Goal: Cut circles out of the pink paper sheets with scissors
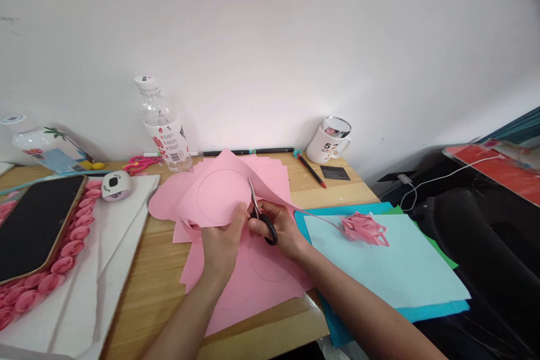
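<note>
The pink paper sheet with a pencil-thin circle drawn on it (pixel 219 194) is held up in front of the person, above a loose stack of matching pink paper sheets (pixel 236 304) on the light wood-grain tabletop (pixel 145 270). The left hand (pixel 221 247) pinches its near edge, thumb on top beside the outline; the right hand (pixel 282 228) grasps small metal scissors with black handles (pixel 270 232), blades pointing away at the circle's right side. The sheet should be very light and limp, apt to curl, crease or tear if tugged; its raised corner already bends. A flat pinch just outside the drawn line, close to the blades, would likely steady it best, while the scissors are rigid and best held by their finger loops. A narrow pink strip trails rightward to a crumpled heap of pink paper strips (pixel 365 229) on a pale blue sheet (pixel 379 270). As for writing, the clear plastic bottle with a white cap (pixel 169 143) carries red and black lettering and a barcode, the brand unreadable; the white mug with a mirrored lid (pixel 323 143) shows a bold "5" among dark and gold characters; the small black card (pixel 334 172) bears print too tiny to read.
</note>
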Demonstrator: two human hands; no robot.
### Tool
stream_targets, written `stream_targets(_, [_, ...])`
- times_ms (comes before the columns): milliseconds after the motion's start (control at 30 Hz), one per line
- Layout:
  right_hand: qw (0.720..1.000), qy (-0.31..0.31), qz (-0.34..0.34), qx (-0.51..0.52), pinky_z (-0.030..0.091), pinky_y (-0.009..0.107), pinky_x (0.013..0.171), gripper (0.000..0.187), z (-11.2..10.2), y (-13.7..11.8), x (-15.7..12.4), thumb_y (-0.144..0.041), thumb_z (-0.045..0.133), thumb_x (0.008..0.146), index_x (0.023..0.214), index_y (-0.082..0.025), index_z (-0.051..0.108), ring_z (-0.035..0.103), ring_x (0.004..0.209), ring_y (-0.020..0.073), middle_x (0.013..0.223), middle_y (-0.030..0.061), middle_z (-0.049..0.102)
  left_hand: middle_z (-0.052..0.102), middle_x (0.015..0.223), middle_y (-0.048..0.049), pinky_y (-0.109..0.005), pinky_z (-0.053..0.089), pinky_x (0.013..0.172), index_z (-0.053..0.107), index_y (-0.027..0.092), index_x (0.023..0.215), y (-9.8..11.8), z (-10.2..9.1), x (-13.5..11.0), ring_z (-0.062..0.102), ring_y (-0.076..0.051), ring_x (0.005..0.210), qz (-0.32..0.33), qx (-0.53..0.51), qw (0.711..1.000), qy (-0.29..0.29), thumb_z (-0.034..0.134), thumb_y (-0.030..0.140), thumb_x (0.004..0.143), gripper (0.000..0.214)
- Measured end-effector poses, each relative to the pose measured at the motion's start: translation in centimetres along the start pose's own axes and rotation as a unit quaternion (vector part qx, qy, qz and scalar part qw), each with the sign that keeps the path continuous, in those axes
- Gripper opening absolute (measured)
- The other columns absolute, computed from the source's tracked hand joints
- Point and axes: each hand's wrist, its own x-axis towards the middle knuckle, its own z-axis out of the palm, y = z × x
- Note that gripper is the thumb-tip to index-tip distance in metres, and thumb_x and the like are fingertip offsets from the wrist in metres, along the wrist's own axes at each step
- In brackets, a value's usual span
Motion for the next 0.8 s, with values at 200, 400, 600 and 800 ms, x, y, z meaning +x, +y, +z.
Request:
stream_targets(200, [1.000, 0.002, 0.009, 0.004, 0.034, 0.025, 0.053, 0.031, -0.03, 0.26, 0.03, -0.043, 0.076, 0.066, 0.074, -0.021, 0.056, 0.041, 0.052, 0.0098, 0.058, -0.0046, 0.052, 0.076, 0.084, -0.0100, -0.029, 0.058, 0.068, 0.070, 0.011, 0.084, -0.21, 0.02, 0.07, 0.071, -0.022, 0.077, -0.010, -0.026, 1.000, -0.006, 0.071, 0.028, 0.065, 0.026])
stream_targets(400, [1.000, 0.007, 0.011, 0.020, 0.032, 0.024, 0.051, 0.030, 0.02, 0.25, 0.04, -0.038, 0.078, 0.064, 0.073, -0.019, 0.057, 0.039, 0.051, 0.0089, 0.057, -0.0048, 0.051, 0.075, 0.090, -0.0110, -0.028, 0.058, 0.072, 0.069, 0.009, 0.088, -0.11, 0.06, 0.06, 0.071, -0.022, 0.083, -0.015, -0.036, 0.999, -0.004, 0.072, 0.026, 0.064, 0.030])
stream_targets(600, [0.999, 0.005, 0.008, 0.033, 0.033, 0.024, 0.051, 0.028, 0.03, 0.27, 0.01, -0.036, 0.078, 0.065, 0.073, -0.019, 0.057, 0.041, 0.050, 0.0082, 0.058, -0.0053, 0.050, 0.075, 0.095, -0.0121, -0.032, 0.057, 0.079, 0.069, 0.010, 0.089, -0.48, 0.07, 0.13, 0.070, -0.024, 0.089, -0.007, -0.039, 0.999, 0.001, 0.071, 0.028, 0.066, 0.029])
stream_targets(800, [1.000, 0.002, 0.018, 0.026, 0.035, 0.025, 0.053, 0.029, -0.12, 0.40, -0.06, -0.037, 0.078, 0.065, 0.075, -0.020, 0.057, 0.044, 0.051, 0.0093, 0.059, -0.0052, 0.050, 0.075, 0.090, -0.0106, -0.031, 0.056, 0.079, 0.069, 0.012, 0.076, -0.66, -0.06, 0.23, 0.070, -0.023, 0.087, 0.004, -0.021, 1.000, 0.004, 0.069, 0.030, 0.068, 0.020])
